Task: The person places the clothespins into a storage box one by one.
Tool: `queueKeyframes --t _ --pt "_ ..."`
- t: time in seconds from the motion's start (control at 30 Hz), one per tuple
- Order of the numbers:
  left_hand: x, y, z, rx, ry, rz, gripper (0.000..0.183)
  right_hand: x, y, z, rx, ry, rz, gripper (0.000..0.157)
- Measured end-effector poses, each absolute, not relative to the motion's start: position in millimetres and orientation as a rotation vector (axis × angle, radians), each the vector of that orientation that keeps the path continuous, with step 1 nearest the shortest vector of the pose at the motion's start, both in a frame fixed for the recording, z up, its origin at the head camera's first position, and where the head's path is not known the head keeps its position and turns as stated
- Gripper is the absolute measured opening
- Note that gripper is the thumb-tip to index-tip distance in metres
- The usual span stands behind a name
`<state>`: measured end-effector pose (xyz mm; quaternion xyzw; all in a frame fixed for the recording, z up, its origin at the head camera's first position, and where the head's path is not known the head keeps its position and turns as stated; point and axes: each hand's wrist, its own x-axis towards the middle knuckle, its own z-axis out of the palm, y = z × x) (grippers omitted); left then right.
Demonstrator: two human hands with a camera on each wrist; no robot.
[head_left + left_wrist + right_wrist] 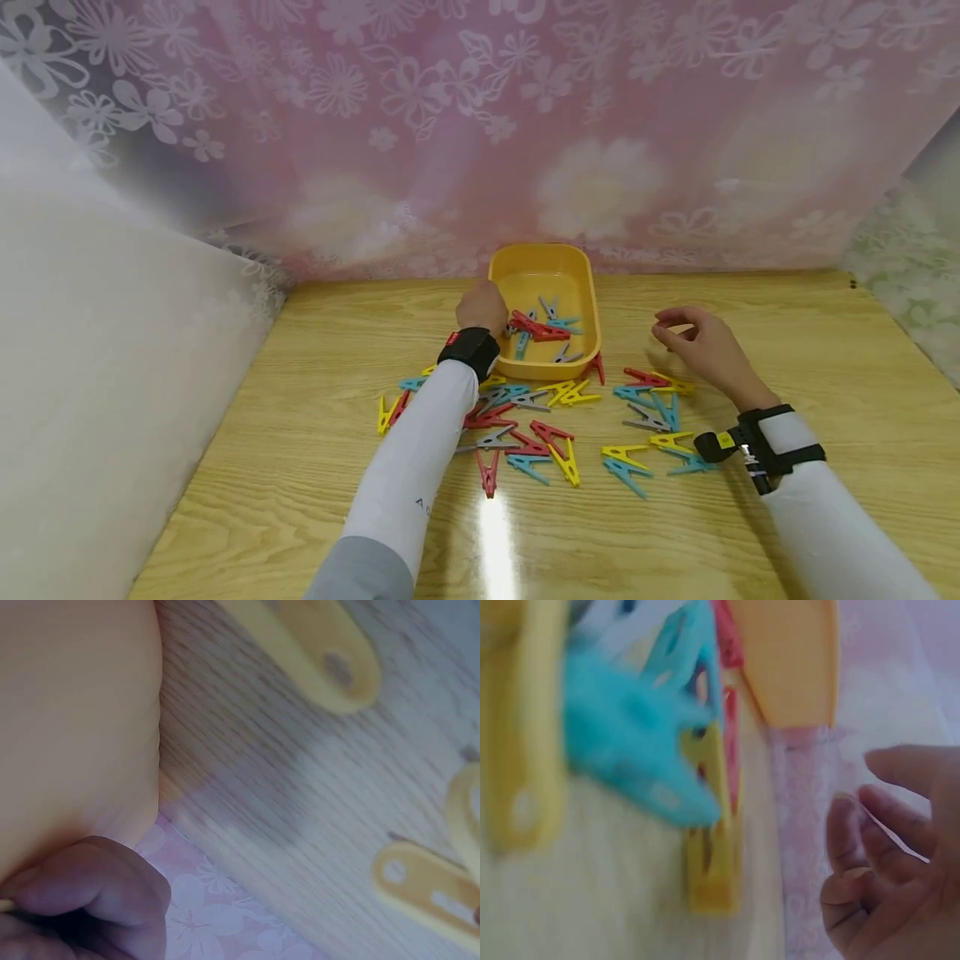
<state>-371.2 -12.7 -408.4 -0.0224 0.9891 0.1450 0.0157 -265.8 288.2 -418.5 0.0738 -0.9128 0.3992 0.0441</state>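
Wood-grain tabletop (247, 517) filled the lower frame, strewn with plastic clothespins (546, 430); at lower centre the left sleeve (416, 467) hid some, so that heap defied a firm count. Lower right of centre lay nine: four blue, three yellow, one red, one grey. Farther up, the right hand (705, 346) hung above the table, fingers loosely curved, holding nothing. At centre, the left hand (482, 306) appeared to grip the left rim of one yellow basin (543, 282), where about eight clothespins lay. Filling it seemed the step in hand; the next move probably called for the right hand to pinch another clothespin. Beyond rose pink floral fabric (480, 167).
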Motion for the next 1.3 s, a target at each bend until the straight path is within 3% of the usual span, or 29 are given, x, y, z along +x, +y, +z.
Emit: queueKeyframes --t 0.8,1.3 --pt "-368 -19 -409 -0.087 3.083 0.46 0.02 -245 297 -434 0.596 -3.057 1.032 0.042" --pt "-368 -12 -407 -0.093 3.073 0.458 0.021 -240 294 -440 0.523 -3.061 0.801 0.041"
